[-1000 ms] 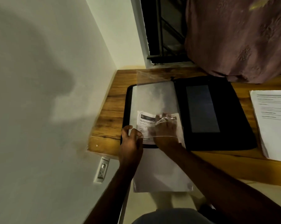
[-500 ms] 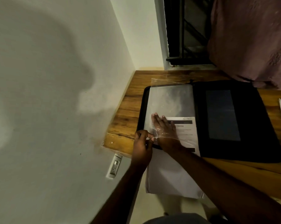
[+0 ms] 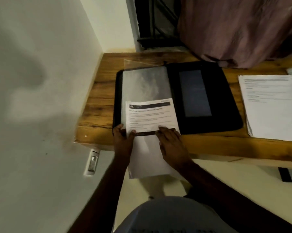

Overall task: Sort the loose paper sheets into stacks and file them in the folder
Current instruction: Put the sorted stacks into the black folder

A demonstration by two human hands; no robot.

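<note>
Withdrawn from the clear sleeve (image 3: 145,84), the right hand (image 3: 171,142) is lying flat on the printed sheets (image 3: 150,115) half inside the open folder (image 3: 225,98) at the counter's (image 3: 98,101) near-left edge, while the left hand (image 3: 123,138) is pinching the sleeve mouth; judged next: pushing them farther in.

Both forearms reached forward from the lower edge of view, converging ahead of the torso. Left hand (image 3: 123,137): fingers curled over the near left corner of the folder sleeve (image 3: 145,84), thumb on top at the edge of the sheet (image 3: 150,115), a pinching grip. Right hand (image 3: 171,140): palm down, fingers straight and together, pressing flat on the sheet's near edge. Right wrist slightly bent. Hands near each other, not touching.
</note>
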